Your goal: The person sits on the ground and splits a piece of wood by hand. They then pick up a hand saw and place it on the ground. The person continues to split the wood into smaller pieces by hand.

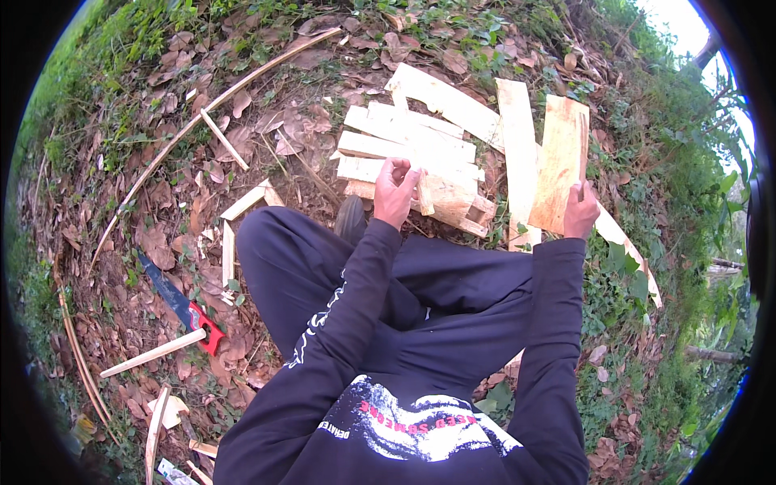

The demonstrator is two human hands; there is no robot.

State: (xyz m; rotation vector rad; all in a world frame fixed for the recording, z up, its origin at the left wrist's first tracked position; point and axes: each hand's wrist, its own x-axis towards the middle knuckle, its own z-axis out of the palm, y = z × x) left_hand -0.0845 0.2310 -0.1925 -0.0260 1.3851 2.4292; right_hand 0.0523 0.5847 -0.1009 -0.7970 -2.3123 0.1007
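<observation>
My right hand (580, 212) is closed on the lower right edge of a wide wooden board (562, 153), which is tilted up at the right. Over a slatted wooden piece (408, 137) in front of my legs, my left hand (394, 192) is curled with thumb and fingers pinched. A short wooden stick (425, 195) shows right at those fingertips and seems to be gripped there. Several pale slats lie side by side in the slatted piece, and a squarish hole (479, 213) shows at its near right corner.
A long board (517, 153) stands beside the slats, with another board (449, 103) behind. To my left lie a handsaw (182, 303) with red handle, a wooden stick (153, 353) across it, and a long curved strip (202, 113). Dry leaves and grass cover the ground.
</observation>
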